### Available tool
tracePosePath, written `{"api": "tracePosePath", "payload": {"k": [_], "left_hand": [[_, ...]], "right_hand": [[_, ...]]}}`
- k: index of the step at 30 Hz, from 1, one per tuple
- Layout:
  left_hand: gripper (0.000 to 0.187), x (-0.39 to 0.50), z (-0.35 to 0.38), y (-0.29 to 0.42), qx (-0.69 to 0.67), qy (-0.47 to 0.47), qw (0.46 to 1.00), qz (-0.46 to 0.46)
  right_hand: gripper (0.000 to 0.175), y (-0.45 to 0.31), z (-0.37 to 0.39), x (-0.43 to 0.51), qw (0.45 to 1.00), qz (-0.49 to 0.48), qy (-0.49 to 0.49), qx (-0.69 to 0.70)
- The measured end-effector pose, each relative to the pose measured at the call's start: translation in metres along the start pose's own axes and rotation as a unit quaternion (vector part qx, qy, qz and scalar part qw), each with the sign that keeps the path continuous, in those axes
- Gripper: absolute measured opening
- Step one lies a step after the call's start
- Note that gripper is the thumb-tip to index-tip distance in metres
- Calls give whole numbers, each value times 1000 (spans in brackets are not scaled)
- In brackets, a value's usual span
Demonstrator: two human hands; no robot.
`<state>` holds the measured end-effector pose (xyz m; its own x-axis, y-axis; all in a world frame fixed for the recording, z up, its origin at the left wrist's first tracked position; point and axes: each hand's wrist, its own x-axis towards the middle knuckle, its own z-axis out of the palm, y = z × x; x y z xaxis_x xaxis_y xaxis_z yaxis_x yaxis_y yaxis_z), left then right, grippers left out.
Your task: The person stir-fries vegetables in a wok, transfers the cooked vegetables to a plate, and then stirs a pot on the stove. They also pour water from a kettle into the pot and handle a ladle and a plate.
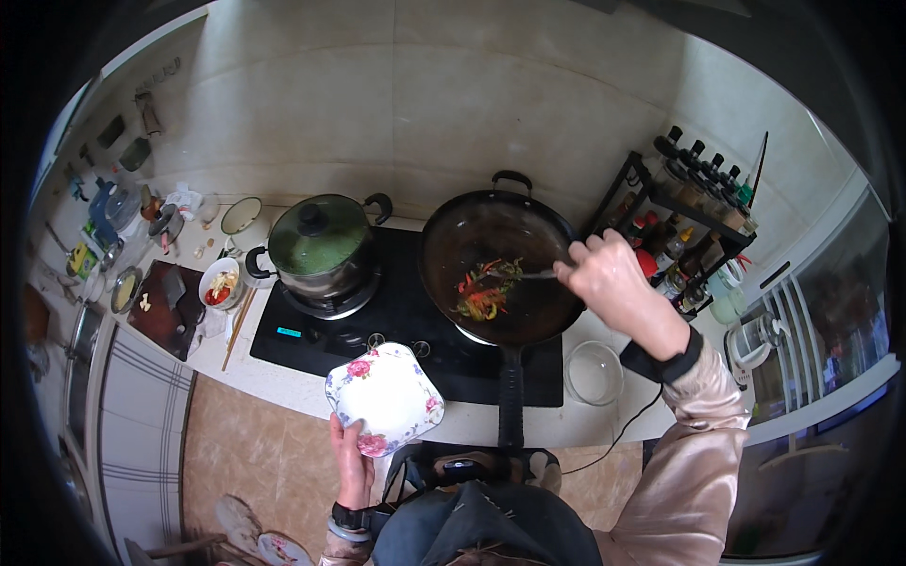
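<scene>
My left hand (pixel 350 453) holds a white plate (pixel 384 396) with pink and purple flowers by its near left edge, over the front of the hob. The plate's face shows no food. In my right hand (pixel 607 279) is the handle of a metal utensil (pixel 539 274), which reaches left into a dark wok (pixel 453 233). Its tip lies at a small heap of cut red and green peppers (pixel 485 296) in the wok. The wok's long black handle (pixel 511 403) points towards me, with neither hand on it.
A lidded pot (pixel 318 247) stands on the hob's left burner. Left of it are a bowl of chopped food (pixel 221 284), chopsticks (pixel 239 329) and a cutting board with a cleaver (pixel 172 286). To the right are a glass bowl (pixel 594 373) and a spice rack (pixel 697 212).
</scene>
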<state>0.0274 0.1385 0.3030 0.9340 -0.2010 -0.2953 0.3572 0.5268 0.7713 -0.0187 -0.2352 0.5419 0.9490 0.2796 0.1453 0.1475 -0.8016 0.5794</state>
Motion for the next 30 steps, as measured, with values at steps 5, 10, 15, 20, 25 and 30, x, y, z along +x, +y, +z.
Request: {"api": "tracePosePath", "payload": {"k": [5, 10, 15, 20, 25, 30], "left_hand": [[45, 2, 6, 2, -6, -36, 999, -9], [45, 4, 11, 3, 4, -26, 999, -19], [45, 2, 5, 0, 1, -19, 1000, -22], [46, 5, -4, -2, 6, -24, 1000, -18], [46, 7, -6, -3, 8, -13, 1000, -23], [46, 9, -6, -2, 1, -24, 999, -34]], "right_hand": [[7, -41, 13, 4, 994, -2, -18, -108], [8, -8, 40, 4, 984, 142, -62, -88], [5, 22, 65, 10, 968, 202, -147, 10], [15, 14, 66, 10, 977, 160, -45, 136], [27, 4, 3, -8, 998, 33, -13, 56], [6, -58, -10, -5, 999, -40, -22, -11]]}}
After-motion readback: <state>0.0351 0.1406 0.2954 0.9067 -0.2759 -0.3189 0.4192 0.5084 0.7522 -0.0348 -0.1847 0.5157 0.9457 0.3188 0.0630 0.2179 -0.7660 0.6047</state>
